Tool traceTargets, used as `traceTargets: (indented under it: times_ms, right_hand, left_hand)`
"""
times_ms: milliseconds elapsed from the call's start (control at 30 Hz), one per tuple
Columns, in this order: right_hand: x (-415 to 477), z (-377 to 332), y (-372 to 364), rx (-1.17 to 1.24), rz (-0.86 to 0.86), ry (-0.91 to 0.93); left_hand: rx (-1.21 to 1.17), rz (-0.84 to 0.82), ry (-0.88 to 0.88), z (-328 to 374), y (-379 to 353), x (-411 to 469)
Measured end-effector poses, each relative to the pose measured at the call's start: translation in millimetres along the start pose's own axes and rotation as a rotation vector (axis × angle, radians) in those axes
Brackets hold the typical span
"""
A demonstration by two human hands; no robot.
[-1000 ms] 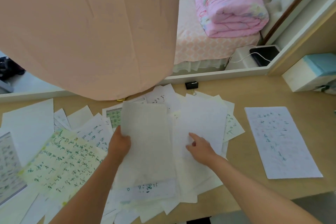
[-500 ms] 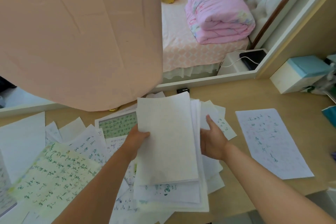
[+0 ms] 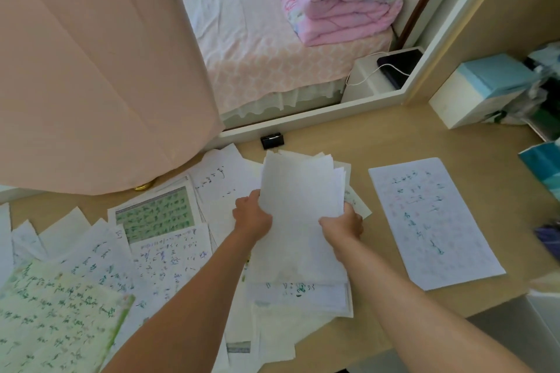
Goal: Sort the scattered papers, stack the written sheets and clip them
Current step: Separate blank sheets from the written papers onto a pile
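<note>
Pale wood bench (image 3: 394, 136) runs below a window ledge, with a bed beyond it and a pink curtain (image 3: 91, 70) hanging over its far left corner. By my reading the sorting is only partly done. One written sheet (image 3: 433, 221) lies alone toward the right edge, set apart. Many scattered papers (image 3: 169, 263) with green and blue writing overlap across the left half and down to the near edge, not gathered. The binder clip (image 3: 272, 141) sits unused at the far edge, just beyond the bundle, so clipping is yet to come.

A bundle of sheets (image 3: 300, 206) is held up near the middle of the bench, its corners uneven and its top face nearly blank. The left hand (image 3: 251, 218) grips its left edge with curled fingers. The right hand (image 3: 342, 224) grips the right edge a little lower, its fingers wrapped behind the paper.
</note>
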State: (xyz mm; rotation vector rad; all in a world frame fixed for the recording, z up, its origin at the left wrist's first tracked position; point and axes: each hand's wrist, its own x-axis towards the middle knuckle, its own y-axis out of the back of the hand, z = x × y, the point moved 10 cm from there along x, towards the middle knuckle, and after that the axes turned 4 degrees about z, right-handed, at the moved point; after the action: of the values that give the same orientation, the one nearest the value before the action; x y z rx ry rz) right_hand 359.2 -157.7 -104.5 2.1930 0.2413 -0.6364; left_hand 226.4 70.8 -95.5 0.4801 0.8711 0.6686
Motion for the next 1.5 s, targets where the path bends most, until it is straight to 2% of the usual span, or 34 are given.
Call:
traceTargets:
  times_ms: [133, 233, 333, 467, 600, 733, 800, 900, 1000, 1067, 1133, 1233, 1300, 1367, 1433, 1500]
  right_hand:
    - [-4, 5, -9, 0.181, -0.092, -0.127]
    - [-5, 12, -13, 0.185, -0.167, -0.146]
    - [-5, 14, 2, 0.252, -0.112, -0.094]
    - [2, 30, 46, 0.380, 0.048, -0.057]
    - [10, 47, 67, 0.416, 0.093, -0.051]
    - [14, 45, 59, 0.407, 0.008, -0.030]
    - [16, 42, 56, 0.405, -0.008, -0.037]
    - [18, 37, 50, 0.478, -0.038, -0.077]
    - [19, 37, 34, 0.533, -0.115, -0.160]
    - [17, 34, 24, 0.540, -0.173, -0.181]
    - [15, 29, 20, 0.511, -0.194, -0.172]
    - [19, 18, 30, 0.465, -0.162, -0.114]
    - [25, 9, 34, 0.490, -0.223, -0.117]
    - [36, 7, 38, 0.513, -0.302, -0.153]
    - [44, 8, 41, 0.489, -0.370, -0.185]
    - [47, 13, 43, 0.456, -0.411, -0.199]
  left_hand:
    - [0.012, -0.001, 0.017, -8, 1, 2]
    - [0.037, -0.034, 0.034, -17, 1, 4]
    - [0.240, 0.011, -0.046, -14, 7, 7]
    - [0.378, 0.123, -0.292, 10, 14, 10]
    - [0.483, 0.110, -0.296, 14, 7, 18]
    - [0.537, 0.130, -0.260, 14, 8, 21]
    - [0.458, 0.110, -0.291, 16, 9, 17]
    - [0.165, 0.067, -0.265, 10, 15, 6]
    - [-0.145, 0.073, -0.067, -17, 29, -5]
    - [-0.299, -0.024, 0.084, -38, 27, -18]
    - [-0.316, -0.096, 0.126, -50, 25, -28]
    - [-0.398, 0.031, 0.155, -62, 41, -36]
    - [-0.538, 0.075, 0.240, -69, 43, -40]
    - [-0.600, -0.055, 0.329, -65, 27, -50]
    - [-0.524, -0.214, 0.354, -57, 7, -62]
    - [-0.483, -0.298, 0.371, -55, -7, -70]
